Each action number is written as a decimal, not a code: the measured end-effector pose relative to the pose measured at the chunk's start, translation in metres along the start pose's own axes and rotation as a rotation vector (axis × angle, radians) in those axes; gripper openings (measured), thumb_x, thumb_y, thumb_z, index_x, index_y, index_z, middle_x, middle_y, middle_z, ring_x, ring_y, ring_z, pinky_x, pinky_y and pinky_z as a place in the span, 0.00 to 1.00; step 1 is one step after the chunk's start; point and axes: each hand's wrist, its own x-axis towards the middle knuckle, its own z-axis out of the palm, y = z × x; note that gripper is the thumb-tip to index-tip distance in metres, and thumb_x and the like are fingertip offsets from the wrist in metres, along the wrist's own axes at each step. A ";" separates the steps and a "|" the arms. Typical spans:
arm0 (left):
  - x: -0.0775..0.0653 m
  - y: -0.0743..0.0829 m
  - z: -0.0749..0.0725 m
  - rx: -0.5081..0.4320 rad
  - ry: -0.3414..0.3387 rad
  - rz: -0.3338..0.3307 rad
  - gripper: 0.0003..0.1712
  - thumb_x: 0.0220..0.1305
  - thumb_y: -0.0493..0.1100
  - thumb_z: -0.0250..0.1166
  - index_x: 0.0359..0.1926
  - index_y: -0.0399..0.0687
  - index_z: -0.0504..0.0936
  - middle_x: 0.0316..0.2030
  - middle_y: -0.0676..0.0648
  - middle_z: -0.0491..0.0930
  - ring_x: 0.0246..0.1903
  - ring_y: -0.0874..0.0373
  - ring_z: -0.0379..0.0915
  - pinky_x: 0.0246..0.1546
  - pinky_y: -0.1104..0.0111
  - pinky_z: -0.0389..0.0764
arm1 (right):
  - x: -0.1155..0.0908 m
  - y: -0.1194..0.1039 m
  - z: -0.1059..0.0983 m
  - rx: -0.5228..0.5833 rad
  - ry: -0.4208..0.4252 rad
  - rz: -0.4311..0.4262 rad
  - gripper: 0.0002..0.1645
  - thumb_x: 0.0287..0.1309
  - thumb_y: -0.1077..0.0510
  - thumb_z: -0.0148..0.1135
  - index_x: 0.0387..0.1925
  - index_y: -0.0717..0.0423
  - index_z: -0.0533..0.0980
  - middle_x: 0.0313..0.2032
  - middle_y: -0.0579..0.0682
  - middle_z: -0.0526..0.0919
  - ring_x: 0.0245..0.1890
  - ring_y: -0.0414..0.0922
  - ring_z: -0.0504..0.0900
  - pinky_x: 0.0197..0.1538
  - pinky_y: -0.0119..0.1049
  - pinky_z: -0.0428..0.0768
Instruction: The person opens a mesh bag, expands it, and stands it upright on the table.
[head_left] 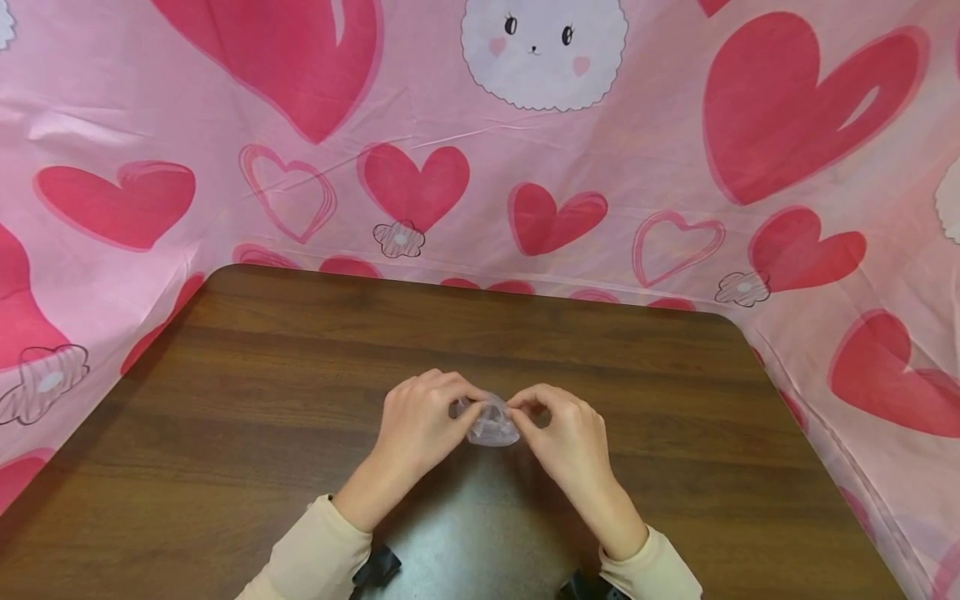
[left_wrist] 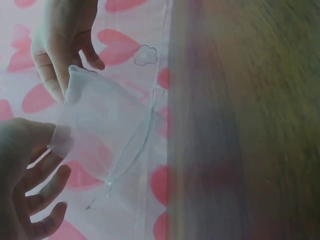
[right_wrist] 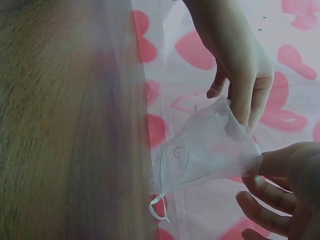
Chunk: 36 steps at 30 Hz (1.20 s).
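A small sheer white mesh drawstring pouch [head_left: 492, 427] is stretched between the two hands over the middle of the table. My left hand [head_left: 429, 421] pinches one corner between thumb and fingertips. The opposite corner is pinched the same way by my right hand [head_left: 573, 432]. In the left wrist view the pouch [left_wrist: 102, 112] spreads out flat and see-through, its gathered drawstring end toward the table. A thin white cord loop [right_wrist: 159, 212] dangles from that end in the right wrist view. Nothing shows inside the mesh.
The dark brown wooden table [head_left: 300, 350] has rounded far corners. Pink cloth [head_left: 450, 108] with red hearts and a white fluffy face hangs behind and along both sides. Black wrist devices [head_left: 377, 568] sit below the cream sleeves [head_left: 318, 554].
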 end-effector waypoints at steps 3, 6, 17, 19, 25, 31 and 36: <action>0.000 0.000 0.000 0.011 0.010 -0.039 0.08 0.48 0.45 0.80 0.31 0.63 0.90 0.27 0.63 0.83 0.23 0.65 0.71 0.21 0.70 0.70 | 0.000 0.000 0.000 -0.001 -0.001 0.000 0.10 0.46 0.61 0.80 0.29 0.45 0.85 0.25 0.39 0.82 0.24 0.41 0.80 0.27 0.36 0.73; 0.000 0.000 -0.001 0.012 0.027 -0.062 0.09 0.47 0.43 0.80 0.30 0.62 0.90 0.26 0.62 0.82 0.22 0.65 0.70 0.22 0.70 0.69 | 0.000 0.000 0.000 -0.001 -0.001 0.001 0.10 0.46 0.60 0.80 0.29 0.45 0.86 0.25 0.38 0.82 0.25 0.41 0.81 0.26 0.35 0.73; 0.001 -0.002 -0.001 0.016 0.064 -0.124 0.05 0.51 0.46 0.76 0.29 0.62 0.87 0.22 0.63 0.76 0.20 0.66 0.67 0.22 0.68 0.68 | 0.000 -0.002 0.002 0.005 -0.025 -0.026 0.11 0.48 0.53 0.79 0.36 0.47 0.87 0.27 0.37 0.82 0.29 0.37 0.81 0.29 0.36 0.76; 0.001 -0.002 -0.001 0.008 0.068 -0.125 0.05 0.52 0.45 0.75 0.29 0.61 0.87 0.21 0.63 0.74 0.20 0.66 0.66 0.22 0.68 0.68 | -0.001 -0.002 0.002 -0.003 -0.035 -0.036 0.12 0.49 0.53 0.78 0.37 0.47 0.87 0.27 0.37 0.83 0.30 0.36 0.82 0.29 0.37 0.77; 0.001 -0.002 -0.001 -0.003 0.082 -0.123 0.05 0.52 0.46 0.75 0.29 0.60 0.86 0.20 0.63 0.73 0.20 0.67 0.66 0.21 0.69 0.67 | -0.002 -0.001 0.002 -0.028 -0.039 -0.046 0.08 0.50 0.59 0.76 0.35 0.47 0.87 0.29 0.38 0.85 0.31 0.39 0.84 0.30 0.40 0.78; 0.001 0.000 -0.002 -0.006 0.045 -0.134 0.06 0.52 0.48 0.76 0.30 0.61 0.86 0.19 0.64 0.75 0.20 0.67 0.67 0.21 0.69 0.67 | -0.001 0.000 0.001 -0.040 -0.021 -0.040 0.07 0.49 0.61 0.77 0.30 0.46 0.87 0.27 0.39 0.85 0.30 0.42 0.84 0.29 0.41 0.78; 0.000 0.001 -0.001 0.002 -0.009 -0.128 0.07 0.52 0.50 0.77 0.32 0.62 0.86 0.19 0.63 0.76 0.18 0.66 0.65 0.20 0.68 0.66 | 0.000 0.002 0.001 -0.048 0.014 -0.030 0.07 0.48 0.62 0.77 0.30 0.47 0.87 0.26 0.41 0.84 0.28 0.41 0.84 0.29 0.42 0.78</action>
